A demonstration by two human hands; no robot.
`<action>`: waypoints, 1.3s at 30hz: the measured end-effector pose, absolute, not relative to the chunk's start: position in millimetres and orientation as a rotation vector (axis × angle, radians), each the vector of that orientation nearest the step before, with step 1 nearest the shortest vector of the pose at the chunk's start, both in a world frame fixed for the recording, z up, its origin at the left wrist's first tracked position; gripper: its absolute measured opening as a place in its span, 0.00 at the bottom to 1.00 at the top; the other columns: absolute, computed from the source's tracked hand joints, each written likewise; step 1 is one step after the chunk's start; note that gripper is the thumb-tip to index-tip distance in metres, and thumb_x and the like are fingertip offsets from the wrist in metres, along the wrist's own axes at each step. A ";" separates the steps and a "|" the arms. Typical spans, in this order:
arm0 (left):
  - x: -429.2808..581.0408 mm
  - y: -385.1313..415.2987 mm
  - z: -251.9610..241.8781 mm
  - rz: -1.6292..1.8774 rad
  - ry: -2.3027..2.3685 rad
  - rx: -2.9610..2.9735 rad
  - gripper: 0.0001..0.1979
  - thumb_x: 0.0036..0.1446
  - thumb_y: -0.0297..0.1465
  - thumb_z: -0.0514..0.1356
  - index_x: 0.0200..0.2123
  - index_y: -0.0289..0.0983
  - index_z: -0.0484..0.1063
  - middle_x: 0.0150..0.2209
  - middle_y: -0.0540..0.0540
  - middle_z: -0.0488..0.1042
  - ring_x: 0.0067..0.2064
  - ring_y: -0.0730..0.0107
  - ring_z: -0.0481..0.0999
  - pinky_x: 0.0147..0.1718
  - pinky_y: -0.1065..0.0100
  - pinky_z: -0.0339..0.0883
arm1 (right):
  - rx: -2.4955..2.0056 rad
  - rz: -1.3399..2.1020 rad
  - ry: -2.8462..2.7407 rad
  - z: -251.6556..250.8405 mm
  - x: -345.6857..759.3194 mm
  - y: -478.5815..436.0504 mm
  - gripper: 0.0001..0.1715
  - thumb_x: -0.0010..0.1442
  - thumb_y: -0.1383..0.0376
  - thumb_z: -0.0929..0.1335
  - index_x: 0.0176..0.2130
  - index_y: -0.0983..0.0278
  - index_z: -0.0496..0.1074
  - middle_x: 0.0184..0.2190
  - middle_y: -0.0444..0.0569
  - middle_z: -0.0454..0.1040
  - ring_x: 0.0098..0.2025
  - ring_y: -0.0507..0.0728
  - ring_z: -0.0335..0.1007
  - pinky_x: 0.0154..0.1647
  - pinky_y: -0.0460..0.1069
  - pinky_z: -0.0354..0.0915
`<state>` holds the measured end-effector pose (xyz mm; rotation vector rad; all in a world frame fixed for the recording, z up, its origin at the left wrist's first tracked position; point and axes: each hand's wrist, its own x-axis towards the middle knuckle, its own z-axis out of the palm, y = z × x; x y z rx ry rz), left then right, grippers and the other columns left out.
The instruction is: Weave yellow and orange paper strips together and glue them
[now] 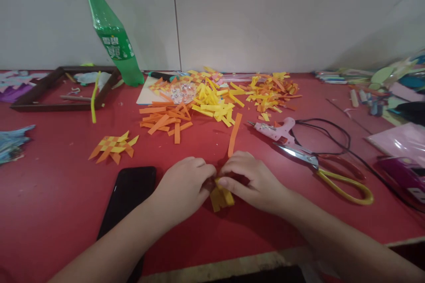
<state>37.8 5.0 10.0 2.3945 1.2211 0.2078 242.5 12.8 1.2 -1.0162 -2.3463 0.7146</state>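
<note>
Right at the near side, a small piece of flat yellow strips (222,199) lies low between the two hands, above or on the smooth red tabletop (195,243), its loose ends pointing toward the person and its upper part covered by fingers. The bare left hand (187,181) has its thumb and curled fingers drawn together at the piece's left edge, their tips in shadow; the bare right hand (254,179) pinches from the other side, thumb tip pressed on the yellow, fingers bent over the top. Left of them lies a black rectangular phone (133,192), partly under the left forearm. Just beyond the right hand, a long flat orange strip (235,130) points away. Farther left rests an orange-and-yellow checkered woven fish shape (114,146); to the right, metal scissors with yellow and red handles (318,168) lie beside a pink glue gun (279,131). Behind are loose heaps of orange strips (166,117) and yellow strips (215,101).
</note>
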 end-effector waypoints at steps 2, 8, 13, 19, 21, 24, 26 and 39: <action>38.0 5.6 11.4 0.233 1.231 2.376 0.07 0.60 0.26 0.54 0.29 0.37 0.68 0.29 0.48 0.70 0.33 0.64 0.69 0.32 0.64 0.60 | -1.016 0.716 -2.370 3.0 246.1 14.8 0.15 0.64 0.55 0.66 0.34 0.63 0.73 0.30 0.46 0.76 0.34 0.54 0.67 0.38 0.50 0.59; 39.3 4.7 16.1 0.266 1.322 2.282 0.10 0.63 0.31 0.54 0.28 0.38 0.65 0.26 0.50 0.69 0.29 0.67 0.68 0.27 0.68 0.55 | -0.934 0.744 -2.500 3.5 253.0 17.8 0.07 0.63 0.62 0.69 0.34 0.62 0.75 0.35 0.47 0.75 0.40 0.55 0.68 0.43 0.52 0.59; 39.1 5.8 14.7 0.241 1.432 2.298 0.11 0.64 0.33 0.53 0.28 0.38 0.63 0.25 0.51 0.68 0.26 0.69 0.67 0.25 0.69 0.51 | -0.946 0.687 -2.541 1.0 251.1 15.7 0.03 0.61 0.66 0.69 0.35 0.62 0.74 0.36 0.48 0.74 0.41 0.56 0.66 0.44 0.53 0.58; 40.1 10.0 13.4 0.236 1.452 2.300 0.09 0.63 0.33 0.53 0.30 0.39 0.65 0.27 0.50 0.71 0.27 0.69 0.69 0.26 0.69 0.52 | -0.950 0.634 -2.568 3.0 250.1 14.2 0.04 0.60 0.66 0.68 0.38 0.63 0.72 0.35 0.49 0.73 0.40 0.57 0.64 0.43 0.53 0.58; 40.3 10.8 12.6 0.246 1.458 2.290 0.09 0.63 0.34 0.53 0.31 0.39 0.66 0.28 0.50 0.72 0.28 0.68 0.70 0.26 0.70 0.53 | -0.955 0.643 -2.568 3.3 250.3 13.8 0.03 0.60 0.67 0.68 0.38 0.63 0.72 0.35 0.49 0.73 0.40 0.57 0.64 0.44 0.53 0.57; 40.0 11.8 11.1 0.256 1.473 2.280 0.08 0.63 0.34 0.54 0.31 0.39 0.67 0.29 0.50 0.73 0.29 0.68 0.72 0.26 0.70 0.53 | -0.950 0.652 -2.568 1.9 251.1 13.5 0.05 0.61 0.67 0.68 0.39 0.63 0.74 0.37 0.49 0.73 0.42 0.57 0.64 0.45 0.54 0.57; 39.8 12.5 10.2 0.250 1.484 2.273 0.08 0.63 0.34 0.55 0.32 0.39 0.67 0.29 0.51 0.73 0.29 0.69 0.72 0.26 0.70 0.53 | -0.928 0.640 -2.575 0.5 251.6 13.5 0.06 0.62 0.66 0.68 0.41 0.62 0.75 0.38 0.49 0.73 0.43 0.57 0.64 0.46 0.54 0.56; 41.5 16.3 8.2 0.292 1.494 2.207 0.08 0.62 0.34 0.56 0.30 0.39 0.67 0.26 0.52 0.72 0.27 0.71 0.70 0.25 0.71 0.51 | -0.880 0.564 -2.605 0.8 250.6 10.7 0.12 0.65 0.66 0.65 0.36 0.60 0.78 0.38 0.49 0.71 0.43 0.56 0.63 0.45 0.54 0.56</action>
